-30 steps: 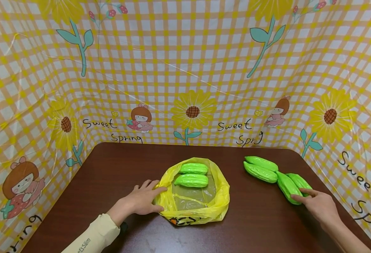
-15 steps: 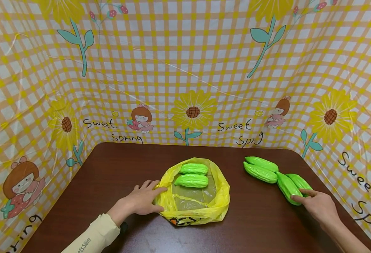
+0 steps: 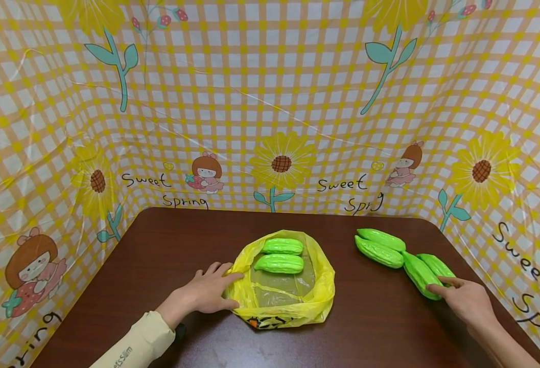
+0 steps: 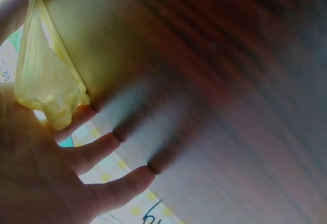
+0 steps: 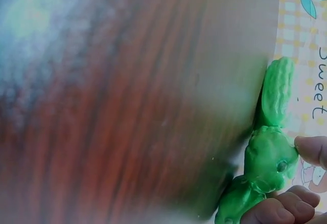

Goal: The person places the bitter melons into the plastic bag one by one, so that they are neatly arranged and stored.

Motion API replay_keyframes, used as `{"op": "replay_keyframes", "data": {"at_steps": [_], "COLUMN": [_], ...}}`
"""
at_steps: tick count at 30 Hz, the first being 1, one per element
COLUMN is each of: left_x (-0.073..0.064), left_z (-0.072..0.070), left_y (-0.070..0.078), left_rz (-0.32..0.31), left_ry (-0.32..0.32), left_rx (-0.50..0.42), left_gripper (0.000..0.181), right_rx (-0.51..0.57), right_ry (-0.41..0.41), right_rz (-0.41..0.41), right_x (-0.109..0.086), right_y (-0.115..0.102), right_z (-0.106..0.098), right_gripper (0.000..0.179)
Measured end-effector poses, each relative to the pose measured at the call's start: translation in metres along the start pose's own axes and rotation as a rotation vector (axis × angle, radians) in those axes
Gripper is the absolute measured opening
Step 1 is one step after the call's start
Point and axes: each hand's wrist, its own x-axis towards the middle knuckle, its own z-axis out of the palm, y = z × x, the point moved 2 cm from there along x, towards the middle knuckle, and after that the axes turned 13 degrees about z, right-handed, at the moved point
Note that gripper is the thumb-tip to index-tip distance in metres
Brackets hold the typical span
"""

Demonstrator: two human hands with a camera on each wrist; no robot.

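Note:
A yellow plastic bag stands on the table with its mouth spread wide. Inside lie two bright green bitter melons, side by side. My left hand rests at the bag's left rim with fingers spread; in the left wrist view its straight fingertips meet the tabletop and the bag hangs near the thumb. At the right, my right hand holds the near end of a bitter melon between thumb and fingers. Another bitter melon lies against it, partly under the fingers.
Two more bitter melons lie together farther back on the right, touching the near pair. A dark brown table is enclosed on three sides by a checked, flower-printed cloth. A small dark object shows beside the left sleeve.
Both hands, the bag and the bitter melons keep their places. Only a very slight shift of the head view shows.

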Motion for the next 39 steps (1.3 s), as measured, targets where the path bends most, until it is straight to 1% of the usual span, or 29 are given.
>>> {"op": "replay_keyframes", "data": {"at_steps": [5,9,16,24,28,30,35,39], "left_x": [-0.001,0.000,0.001,-0.001,-0.001,0.000,0.000,0.000], "left_z": [-0.001,0.000,0.001,0.003,0.002,0.002,0.002,0.002], "left_y": [0.001,0.000,-0.002,-0.002,-0.002,-0.002,-0.002,-0.002], "left_rz": [0.002,0.002,0.002,0.000,0.002,0.004,0.009,0.009], "left_ry": [-0.006,-0.007,-0.004,-0.010,-0.008,-0.007,-0.002,0.001], "left_rx": [-0.013,-0.017,-0.019,-0.043,-0.042,-0.041,-0.031,-0.025], "left_gripper": [0.070,0.070,0.070,0.070,0.070,0.069,0.070,0.070], "right_rx": [0.017,0.018,-0.020,0.014,-0.004,-0.013,-0.019,-0.024], "right_ry": [-0.020,-0.028,-0.016,-0.015,0.024,0.024,-0.014,-0.023], "right_rz": [0.018,0.008,-0.027,-0.018,-0.041,-0.055,-0.086,-0.101], "right_x": [-0.001,-0.003,-0.004,-0.006,-0.006,-0.006,-0.010,-0.014], "right_y": [-0.002,-0.003,-0.005,-0.008,-0.011,-0.014,-0.021,-0.027], "right_z": [-0.003,-0.006,-0.012,-0.018,-0.021,-0.022,-0.025,-0.025], "right_gripper": [0.089,0.089,0.091,0.091,0.089,0.090,0.094,0.095]}}
